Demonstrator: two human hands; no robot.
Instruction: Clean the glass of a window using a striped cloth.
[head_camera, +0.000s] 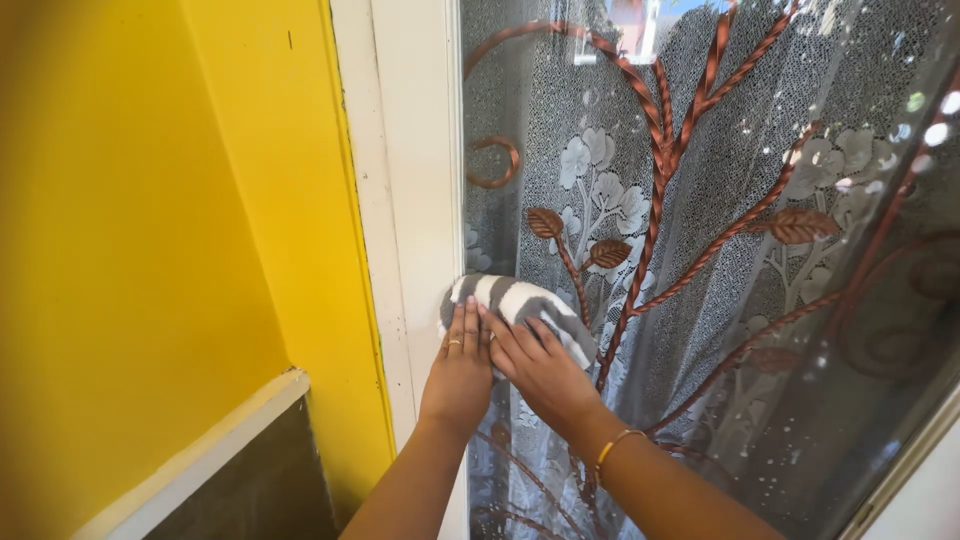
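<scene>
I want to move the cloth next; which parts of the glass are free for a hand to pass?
The glass lies open above the striped cloth, up to the top edge, and right toward the lower frame. It is crowded only beside the white frame, where the left hand and right hand press the cloth. The copper grille appears to sit behind the pane.

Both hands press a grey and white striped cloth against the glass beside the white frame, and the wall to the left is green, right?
Not quite: the wall is yellow, not green, as the head view shows. The rest holds: the left hand and right hand press the grey and white striped cloth on the glass beside the white frame.
</scene>
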